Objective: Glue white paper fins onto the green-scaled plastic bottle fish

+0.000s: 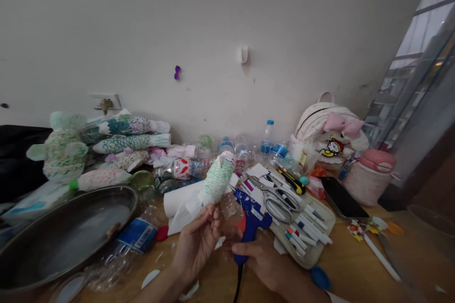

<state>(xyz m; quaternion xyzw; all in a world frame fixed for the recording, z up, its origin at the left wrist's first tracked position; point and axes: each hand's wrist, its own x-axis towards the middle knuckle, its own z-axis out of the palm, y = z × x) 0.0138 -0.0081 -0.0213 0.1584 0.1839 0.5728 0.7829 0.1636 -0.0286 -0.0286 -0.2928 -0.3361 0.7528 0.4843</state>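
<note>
Left fingers [214,213] pinch the green-patterned fish [217,180], tilted above them.

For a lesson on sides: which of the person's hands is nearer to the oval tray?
Left. The left hand, holding the lower end of the green-patterned figure, is right of the oval tray; the right hand, gripping the blue glue gun, is farther right.

Head camera: is looking forward and down from the person's head
Desk [350,267]: is lying across the lower half
Left hand [197,241] and right hand [265,262]: are showing at near middle, close to the lens
Wall [213,23]: is filling the far upper half
</note>
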